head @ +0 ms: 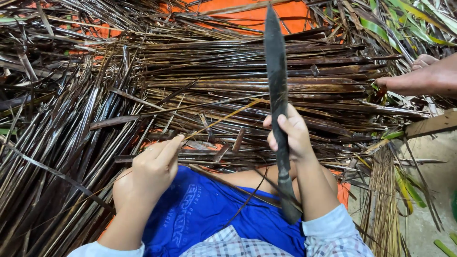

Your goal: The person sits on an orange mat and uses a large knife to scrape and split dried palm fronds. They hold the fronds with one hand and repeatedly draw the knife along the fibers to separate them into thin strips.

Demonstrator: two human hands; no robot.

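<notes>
1. One view only — a head-worn camera, looking steeply down over the person's own lap.
2. It faces forward onto the heap of dark stalks [228,81], which fills the frame beyond the knees.
3. It sits close — both forearms enter from the bottom edge.

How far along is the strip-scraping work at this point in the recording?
Looks well underway: a big heap of dark stripped stalks already lies spread in front of the knees. In hand: the left hand pinches one thin yellowish strip, held against a long dark knife that the right hand holds upright. Left: green leaves at upper right look unprocessed, near another person's hand.
</notes>
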